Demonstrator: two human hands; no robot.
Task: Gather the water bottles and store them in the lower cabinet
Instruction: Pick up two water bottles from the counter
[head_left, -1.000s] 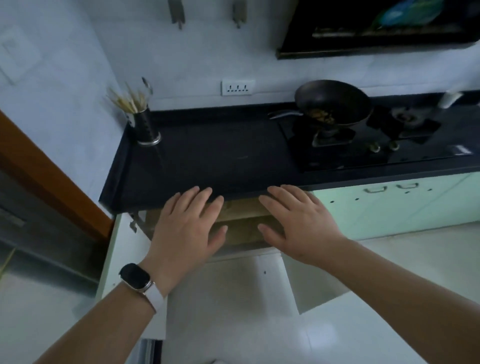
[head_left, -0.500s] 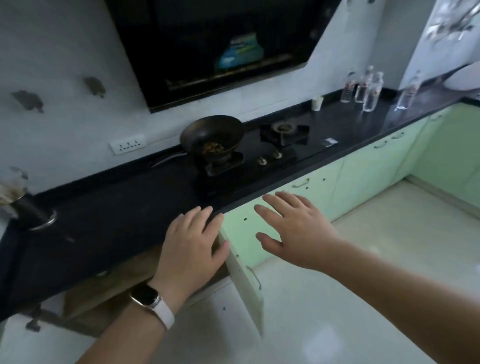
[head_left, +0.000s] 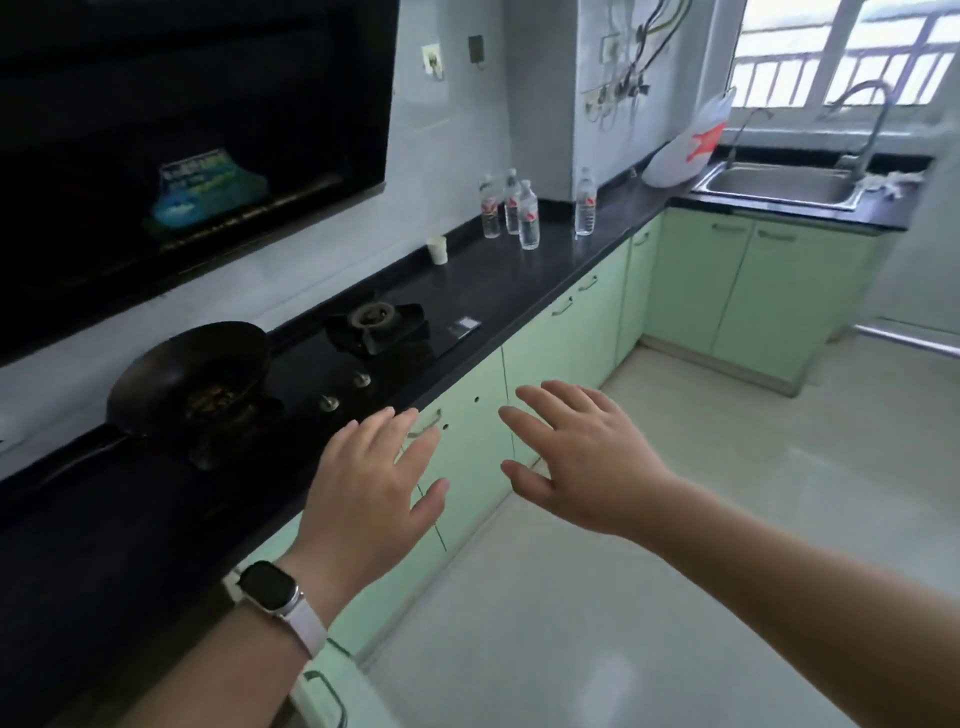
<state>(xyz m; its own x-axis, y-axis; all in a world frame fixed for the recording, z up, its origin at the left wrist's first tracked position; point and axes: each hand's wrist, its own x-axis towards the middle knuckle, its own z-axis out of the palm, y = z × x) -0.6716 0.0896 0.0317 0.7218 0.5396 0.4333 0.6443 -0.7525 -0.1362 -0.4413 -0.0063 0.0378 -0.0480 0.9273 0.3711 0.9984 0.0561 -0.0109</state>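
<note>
Several clear water bottles with red labels stand upright on the black countertop (head_left: 519, 291) far ahead: a cluster of three (head_left: 511, 210) near the wall and a single one (head_left: 585, 202) to its right. My left hand (head_left: 374, 488), with a watch on the wrist, and my right hand (head_left: 576, 457) are held out flat in front of me, fingers straight, holding nothing, well short of the bottles. They hover before the pale green lower cabinets (head_left: 566, 332). An opened cabinet door edge (head_left: 332, 691) shows at the bottom.
A black wok (head_left: 192, 379) with food sits on the gas stove (head_left: 374, 325). A white cup (head_left: 437, 249) stands near the bottles. A sink (head_left: 779, 184) with a tap and a white plastic bag (head_left: 685, 150) lie at the far corner. Pale floor (head_left: 675, 519) stretches right.
The view has swung right, from the open cabinet under the counter's left end to the stove and the far bottles. Both hands stay outstretched, flat and apart.
</note>
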